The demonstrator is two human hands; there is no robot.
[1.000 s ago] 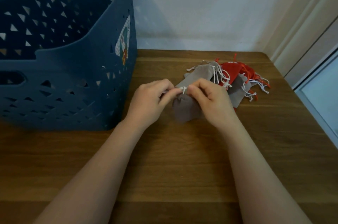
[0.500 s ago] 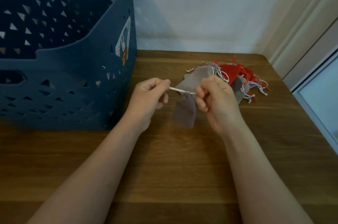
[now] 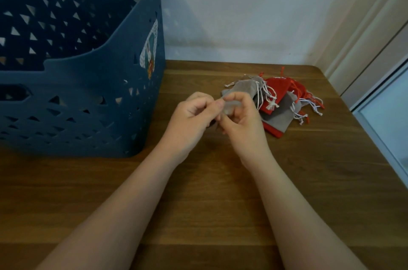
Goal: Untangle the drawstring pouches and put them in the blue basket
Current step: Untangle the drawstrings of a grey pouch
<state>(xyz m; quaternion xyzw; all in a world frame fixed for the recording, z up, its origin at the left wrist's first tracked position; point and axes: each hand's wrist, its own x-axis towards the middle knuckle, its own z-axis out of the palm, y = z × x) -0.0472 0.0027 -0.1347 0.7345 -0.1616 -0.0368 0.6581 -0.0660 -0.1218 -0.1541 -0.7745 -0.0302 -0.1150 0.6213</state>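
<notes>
Your left hand (image 3: 194,115) and right hand (image 3: 240,115) both pinch the blurry grey pouch (image 3: 230,107); tug hard and its cord could drag that tangled pile (image 3: 280,99) along; go easy.

Both forearms are bare, no sleeves reaching left hand (image 3: 189,119) or right hand (image 3: 240,121).

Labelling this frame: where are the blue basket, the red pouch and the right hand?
blue basket (image 3: 72,102), head view, front wall.
red pouch (image 3: 278,91), head view, cloth body.
right hand (image 3: 242,117), head view, back of hand.
</notes>
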